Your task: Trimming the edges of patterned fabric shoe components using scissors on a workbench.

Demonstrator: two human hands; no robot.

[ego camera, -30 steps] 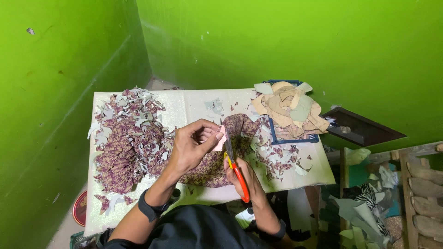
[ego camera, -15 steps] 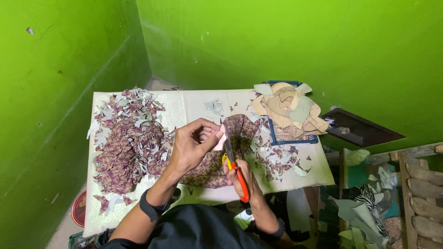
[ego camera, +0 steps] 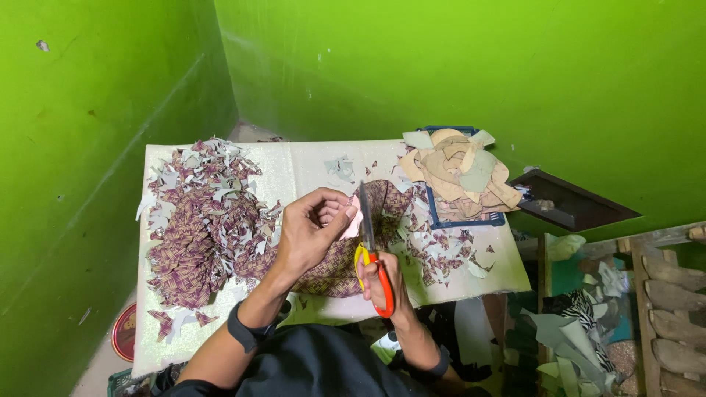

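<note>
Left hand (ego camera: 312, 228): pinching a small pink piece (ego camera: 354, 218) at the fingertips, above the woven sheet (ego camera: 334, 268).
Right hand (ego camera: 382, 276): clenched in the scissors (ego camera: 371, 257) – orange-yellow handles, blades up beside the piece.
Desk (ego camera: 309, 169): heap of cutouts (ego camera: 195, 228) at left, tan scraps (ego camera: 460, 169) in a blue tray (ego camera: 434, 217) at right.

Orange-handled scissors (ego camera: 373, 266) upright — blades against a pink piece (ego camera: 354, 218).
</note>
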